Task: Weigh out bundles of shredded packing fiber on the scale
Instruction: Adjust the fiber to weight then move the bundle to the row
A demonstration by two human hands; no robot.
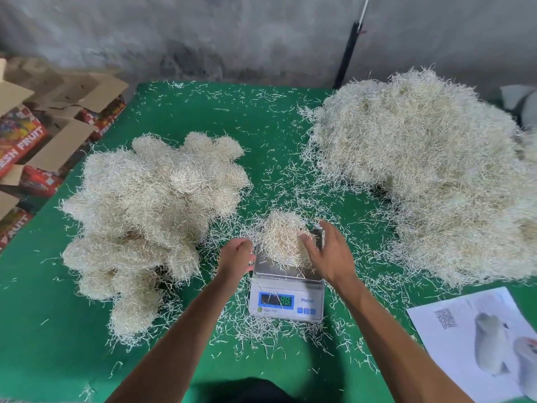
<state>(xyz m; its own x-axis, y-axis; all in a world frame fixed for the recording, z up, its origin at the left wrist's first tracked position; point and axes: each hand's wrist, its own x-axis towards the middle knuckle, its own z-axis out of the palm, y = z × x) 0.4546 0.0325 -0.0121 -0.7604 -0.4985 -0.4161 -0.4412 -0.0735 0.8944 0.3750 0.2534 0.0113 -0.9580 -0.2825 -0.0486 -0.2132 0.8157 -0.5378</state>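
Note:
A small white digital scale (286, 303) stands on the green table (58, 353), its display lit with green digits. A rounded bundle of pale shredded fiber (280, 239) sits on the steel pan. My right hand (328, 254) is spread open, fingers touching the bundle's right side. My left hand (236, 254) is at the pan's left edge with fingers curled inward; what they hold is hidden. A heap of several formed bundles (151, 205) lies to the left. A big loose pile of fiber (430, 170) fills the right side.
Loose shreds litter the green cloth around the scale. A printed sheet with a QR code (479, 341) lies at the near right. Open cardboard fruit boxes (37, 132) are stacked off the table's left edge. A grey wall and a dark pole (347, 53) stand behind.

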